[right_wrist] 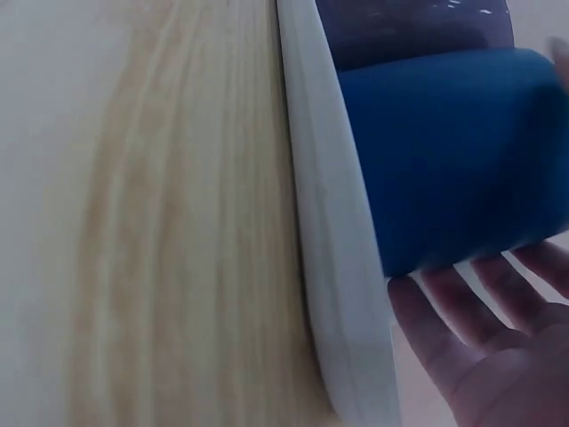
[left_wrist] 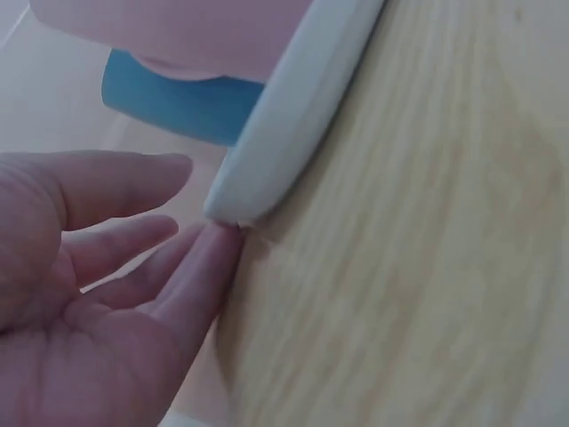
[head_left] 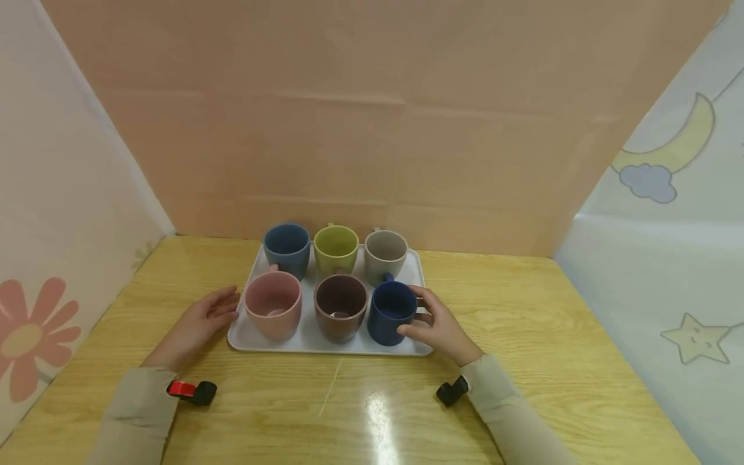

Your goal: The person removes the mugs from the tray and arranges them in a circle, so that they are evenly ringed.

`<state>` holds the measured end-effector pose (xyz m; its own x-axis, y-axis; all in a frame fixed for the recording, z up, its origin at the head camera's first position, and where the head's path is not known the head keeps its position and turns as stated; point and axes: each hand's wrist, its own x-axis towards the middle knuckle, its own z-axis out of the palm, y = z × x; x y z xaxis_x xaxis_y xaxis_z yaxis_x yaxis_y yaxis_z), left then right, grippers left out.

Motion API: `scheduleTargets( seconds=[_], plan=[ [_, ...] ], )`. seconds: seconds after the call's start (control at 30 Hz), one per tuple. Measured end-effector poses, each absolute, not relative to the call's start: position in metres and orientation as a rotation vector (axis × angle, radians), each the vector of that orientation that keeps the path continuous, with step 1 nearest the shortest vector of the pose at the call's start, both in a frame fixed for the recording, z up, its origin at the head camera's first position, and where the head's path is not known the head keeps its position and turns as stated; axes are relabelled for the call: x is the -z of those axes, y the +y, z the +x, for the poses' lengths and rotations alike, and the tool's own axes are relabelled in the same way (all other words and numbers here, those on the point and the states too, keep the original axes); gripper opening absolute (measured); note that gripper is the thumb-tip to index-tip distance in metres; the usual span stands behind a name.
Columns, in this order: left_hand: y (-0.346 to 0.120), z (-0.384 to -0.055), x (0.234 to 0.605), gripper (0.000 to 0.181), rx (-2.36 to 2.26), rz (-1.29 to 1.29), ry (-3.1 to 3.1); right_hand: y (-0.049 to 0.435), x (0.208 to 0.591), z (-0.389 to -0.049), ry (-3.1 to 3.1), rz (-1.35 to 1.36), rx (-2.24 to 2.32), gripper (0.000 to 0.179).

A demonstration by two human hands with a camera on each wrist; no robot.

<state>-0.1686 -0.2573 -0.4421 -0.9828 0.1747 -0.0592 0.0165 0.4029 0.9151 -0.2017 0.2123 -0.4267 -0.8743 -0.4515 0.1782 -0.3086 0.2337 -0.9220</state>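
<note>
a white tray [head_left: 243,341] lies on a wood-grain table [head_left: 523,316], and six mugs stand on it, upright, in two rows of three. the navy mug [head_left: 383,327] is at the right end of the near row, with the brown mug [head_left: 340,327] in the middle and the pink mug [head_left: 273,324] at the left end. the far row runs, left to right, blue mug [head_left: 298,261], green mug [head_left: 336,261], grey mug [head_left: 380,267].

the right hand [head_left: 440,328] holds the navy mug from its right side: the thumb is on the near side, the fingers spread along the wall, bent only a little (the right wrist view shows their tips against it). the left hand [head_left: 200,321] is at the tray's left edge, beside the pink mug, fingers loosely extended and apart, with hold of nothing; in the left wrist view one finger touches the tray's rim.

both arms are in pale sleeves [head_left: 136,407]. a tan backdrop [head_left: 360,142] rises behind the table, with a pink flower [head_left: 23,339] on the left panel and a yellow moon [head_left: 688,139] on the right one.
</note>
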Motion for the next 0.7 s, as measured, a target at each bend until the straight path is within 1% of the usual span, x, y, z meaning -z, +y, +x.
scheduleTargets(
  seconds=[0.1, 0.23, 0.47, 0.7],
  plan=[
    [-0.261, -0.168, 0.447, 0.077, -1.69, 0.169, 2.42, 0.209, 0.427, -0.201, 2.4, -0.686, 1.665, 0.082],
    [-0.265, -0.167, 0.45, 0.081, -1.754, 0.18, 2.334, 0.206, 0.427, -0.201, 2.427, -0.621, 1.64, 0.086],
    [-0.269, -0.167, 0.453, 0.081, -1.756, 0.177, 2.313, 0.202, 0.429, -0.203, 2.44, -0.568, 1.645, 0.085],
    [-0.269, -0.167, 0.453, 0.08, -1.747, 0.182, 2.32, 0.203, 0.429, -0.205, 2.476, -0.602, 1.653, 0.082]
  ],
)
